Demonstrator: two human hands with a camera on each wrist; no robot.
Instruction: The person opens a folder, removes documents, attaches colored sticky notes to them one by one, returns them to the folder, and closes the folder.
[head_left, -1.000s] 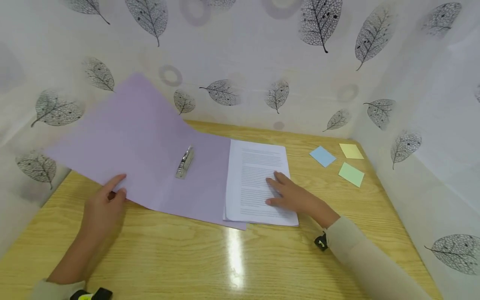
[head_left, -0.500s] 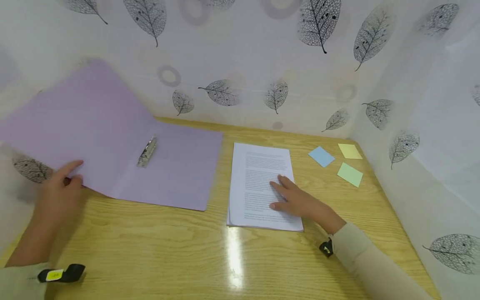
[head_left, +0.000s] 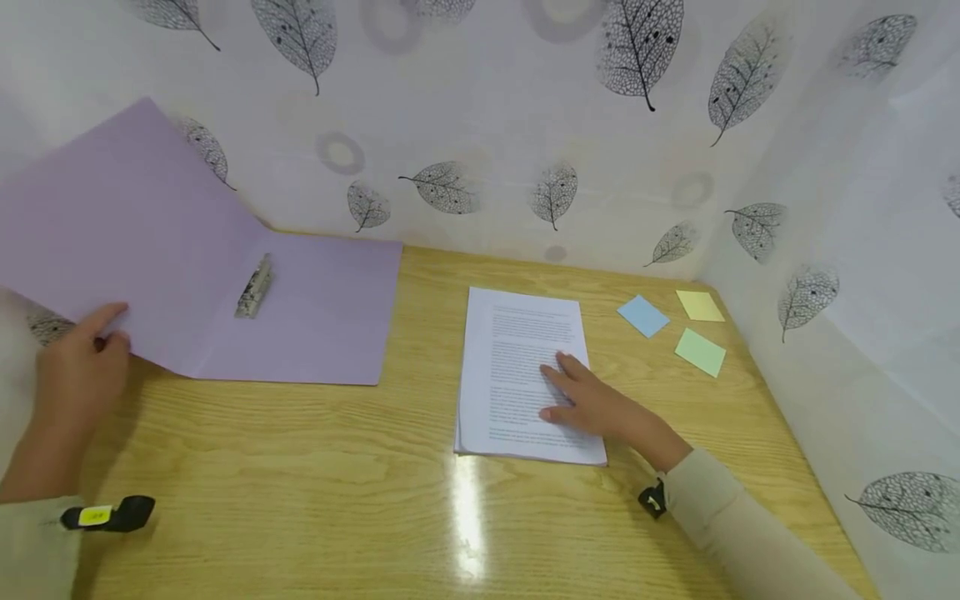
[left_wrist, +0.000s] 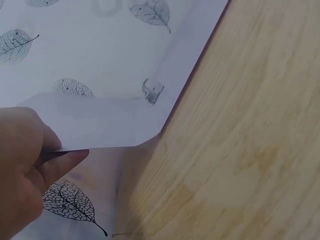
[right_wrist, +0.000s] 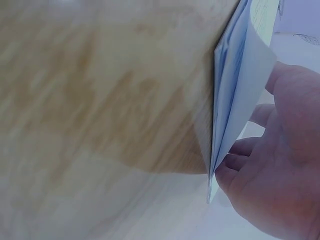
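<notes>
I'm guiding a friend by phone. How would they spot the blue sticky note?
Start at the wooden table and go to its far right corner, beyond the stack of printed pages. Three sticky notes lie there; the blue sticky note is nearest the pages, left of the yellow note and green note.

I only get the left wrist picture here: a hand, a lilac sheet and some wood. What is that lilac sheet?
Observer: It is an open purple folder with a metal clip at its fold; the left hand pinches its left flap.
Operator: Where is the other hand?
Observer: The right hand rests flat on a stack of printed paper, apart from the folder.
Operator: Anything else on the desk?
Observer: Three sticky notes beyond the stack: a blue note, a yellow note and a green note.
</notes>
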